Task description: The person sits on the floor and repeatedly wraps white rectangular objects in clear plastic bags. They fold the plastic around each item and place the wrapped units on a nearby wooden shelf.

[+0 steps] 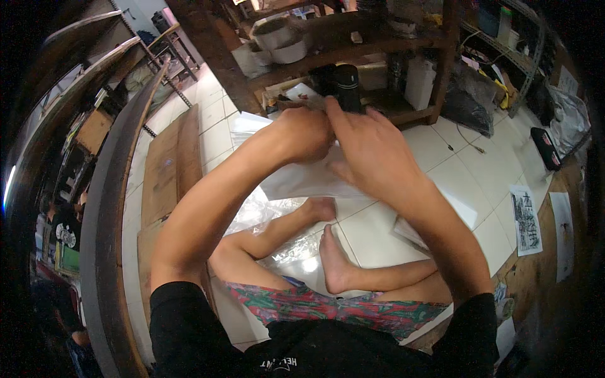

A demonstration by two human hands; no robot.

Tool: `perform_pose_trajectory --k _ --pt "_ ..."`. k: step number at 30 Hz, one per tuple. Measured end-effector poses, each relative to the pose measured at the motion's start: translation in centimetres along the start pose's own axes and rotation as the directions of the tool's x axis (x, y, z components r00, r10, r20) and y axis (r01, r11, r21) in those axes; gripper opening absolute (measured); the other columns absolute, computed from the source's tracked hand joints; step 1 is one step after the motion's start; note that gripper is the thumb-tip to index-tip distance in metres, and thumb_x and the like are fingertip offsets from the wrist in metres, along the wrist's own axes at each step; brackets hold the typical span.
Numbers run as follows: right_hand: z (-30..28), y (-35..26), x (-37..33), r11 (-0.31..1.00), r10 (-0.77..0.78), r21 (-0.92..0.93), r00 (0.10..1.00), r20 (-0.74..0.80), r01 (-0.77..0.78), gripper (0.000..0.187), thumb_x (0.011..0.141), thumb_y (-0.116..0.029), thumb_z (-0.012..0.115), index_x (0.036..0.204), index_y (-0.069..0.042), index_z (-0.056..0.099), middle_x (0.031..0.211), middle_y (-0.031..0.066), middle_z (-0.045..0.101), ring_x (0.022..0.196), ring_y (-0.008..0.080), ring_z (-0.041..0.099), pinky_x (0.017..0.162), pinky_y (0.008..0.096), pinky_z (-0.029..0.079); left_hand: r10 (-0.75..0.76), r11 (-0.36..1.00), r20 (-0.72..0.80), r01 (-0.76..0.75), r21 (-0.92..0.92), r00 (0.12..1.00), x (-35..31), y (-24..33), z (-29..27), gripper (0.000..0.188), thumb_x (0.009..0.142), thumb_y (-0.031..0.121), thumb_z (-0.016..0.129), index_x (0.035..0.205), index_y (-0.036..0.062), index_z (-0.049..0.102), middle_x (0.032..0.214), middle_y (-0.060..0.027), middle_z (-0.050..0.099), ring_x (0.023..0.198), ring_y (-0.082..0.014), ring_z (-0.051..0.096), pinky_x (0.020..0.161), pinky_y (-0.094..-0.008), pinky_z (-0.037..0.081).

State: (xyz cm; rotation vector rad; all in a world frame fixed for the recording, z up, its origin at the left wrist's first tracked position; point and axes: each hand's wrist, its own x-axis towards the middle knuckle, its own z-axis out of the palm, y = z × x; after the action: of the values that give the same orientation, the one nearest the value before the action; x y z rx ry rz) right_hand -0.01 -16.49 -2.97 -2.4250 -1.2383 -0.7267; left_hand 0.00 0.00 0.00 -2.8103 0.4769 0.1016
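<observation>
My left hand is raised in front of me, its fingers curled closed on a translucent plastic bag. The bag hangs below both hands and looks whitish. Against the left knuckles lies the index finger of my right hand. That hand's fingers are stretched out and slightly blurred, with the thumb close to the bag. The top of the bag between the hands is mostly hidden. Crumpled clear plastic lies on the floor around my bare legs. White sheets show behind my left wrist.
A wooden shelf with rolls and a black cylinder stands ahead. Long wooden boards line the left. At right are a printed sheet, a black pouch and a metal rack. A flat stack lies by my right forearm.
</observation>
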Motion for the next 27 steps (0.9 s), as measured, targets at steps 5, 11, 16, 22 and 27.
perform_pose_trajectory --k 5,11,16,22,27 --pt "1.7 0.9 3.5 0.996 0.087 -0.005 0.937 0.339 -0.091 0.038 0.077 -0.009 0.062 0.113 -0.001 0.057 0.090 0.0244 0.065 0.088 0.0394 0.064 0.077 0.0477 0.052 0.070 0.991 -0.056 -0.076 -0.111 0.996 -1.1 -1.3 -0.7 0.021 0.078 0.011 0.056 0.091 -0.0035 0.065 0.088 -0.0248 0.066 0.085 -0.0404 0.065 0.076 -0.0485 0.052" --pt "-0.3 0.4 5.6 0.999 -0.009 -0.046 0.954 0.299 0.023 0.020 0.078 -0.005 0.059 0.097 -0.001 0.063 0.089 0.0250 0.064 0.087 0.0398 0.063 0.079 0.0484 0.050 -0.231 0.971 -0.306 0.196 -0.140 0.924 -3.4 -2.7 -0.5 0.025 0.079 0.018 0.058 0.095 -0.0003 0.065 0.085 -0.0221 0.067 0.084 -0.0385 0.066 0.073 -0.0488 0.053" --pt "-4.2 2.8 6.7 0.995 -0.099 0.020 0.940 0.327 0.098 0.018 0.081 -0.011 0.062 0.098 -0.006 0.065 0.094 0.0191 0.065 0.092 0.0387 0.061 0.080 0.0463 0.048 -0.432 0.898 -0.880 0.184 -0.400 0.196 -11.9 0.5 3.1 0.053 0.077 0.014 0.071 0.122 -0.0026 0.049 0.120 -0.0215 0.055 0.115 -0.0314 0.052 0.097 -0.0404 0.042" --pt "-10.4 0.3 9.2 0.930 -0.193 0.360 0.930 0.312 0.072 0.031 0.083 -0.017 0.065 0.108 0.001 0.064 0.094 0.0138 0.068 0.090 0.0212 0.063 0.088 0.0338 0.046 -0.826 -0.493 0.090 -0.634 -0.595 0.557 -12.4 5.9 17.4 0.100 0.080 0.052 0.069 0.146 0.0009 0.013 0.146 -0.0213 0.026 0.136 -0.0313 0.028 0.114 -0.0434 0.023" --pt "-8.6 -2.8 9.7 0.894 0.041 0.395 0.915 0.401 -0.212 0.036 0.080 -0.019 0.068 0.108 0.004 0.061 0.091 0.0123 0.065 0.085 0.0199 0.059 0.084 0.0329 0.046 -0.692 -0.707 -0.083 -0.696 -0.126 0.717 -11.3 8.3 16.6 0.130 0.048 0.090 0.054 0.146 0.0099 0.021 0.147 -0.0120 0.029 0.135 -0.0313 0.028 0.111 -0.0491 0.026"
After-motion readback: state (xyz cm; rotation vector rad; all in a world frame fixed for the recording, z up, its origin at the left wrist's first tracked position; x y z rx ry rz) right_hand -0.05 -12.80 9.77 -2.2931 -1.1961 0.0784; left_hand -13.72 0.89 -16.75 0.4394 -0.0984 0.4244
